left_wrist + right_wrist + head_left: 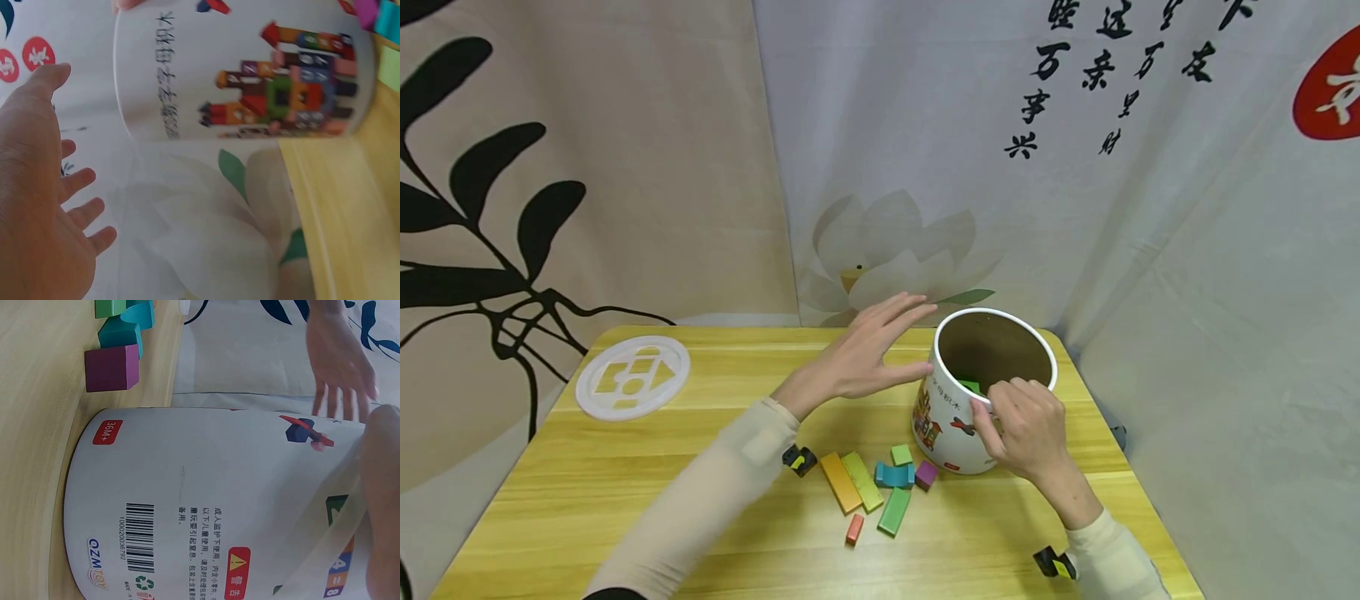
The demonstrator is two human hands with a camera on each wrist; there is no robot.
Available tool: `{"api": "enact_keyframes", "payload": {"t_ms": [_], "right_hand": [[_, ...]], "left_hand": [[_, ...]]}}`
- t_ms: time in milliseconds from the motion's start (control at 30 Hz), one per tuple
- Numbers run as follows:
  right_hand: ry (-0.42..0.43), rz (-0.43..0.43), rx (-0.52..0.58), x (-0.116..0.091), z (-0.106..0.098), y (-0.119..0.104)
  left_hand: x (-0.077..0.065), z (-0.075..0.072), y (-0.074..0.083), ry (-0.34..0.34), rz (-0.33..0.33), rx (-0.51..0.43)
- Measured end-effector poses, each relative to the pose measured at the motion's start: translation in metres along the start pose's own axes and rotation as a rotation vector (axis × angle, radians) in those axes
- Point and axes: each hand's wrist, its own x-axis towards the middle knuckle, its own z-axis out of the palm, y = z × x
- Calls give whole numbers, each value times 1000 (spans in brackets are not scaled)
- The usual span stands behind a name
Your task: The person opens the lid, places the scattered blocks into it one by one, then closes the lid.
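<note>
A white printed toy-block bucket [958,421] stands uncovered at the right of the table, a green block [970,387] visible inside. My right hand [1026,425] grips its near rim, with the thumb on the outside. Beside the bucket's left rim, my left hand [880,346] is held with its fingers spread and nothing in it. In the left wrist view the fingers are apart from the printed wall. Several loose blocks lie in front of the bucket, among them an orange block [840,483], a blue arch block [895,475], a purple block [927,475] and a small red block [854,529].
A white round lid [681,367] with shaped cut-outs lies flat at the table's back left. The wooden table [737,533] ends at a printed cloth backdrop [685,167] behind and to the right.
</note>
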Motion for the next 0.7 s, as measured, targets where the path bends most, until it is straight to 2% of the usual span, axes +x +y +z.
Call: {"api": "enact_keyframes", "payload": {"t_ms": [167,367,500,700], "right_hand": [[-1,3,3,1,0,-1],[1,2,2,1,1,-1],[0,1,3,2,1,-1],[-7,7,1,1,1,-1]], "left_hand": [[-30,1,-12,-7,5,-25],[-72,10,-24,-39,-6,-43],[-100,18,-27,-94,-42,-43],[-138,28,-28,-206,-141,-68]]}}
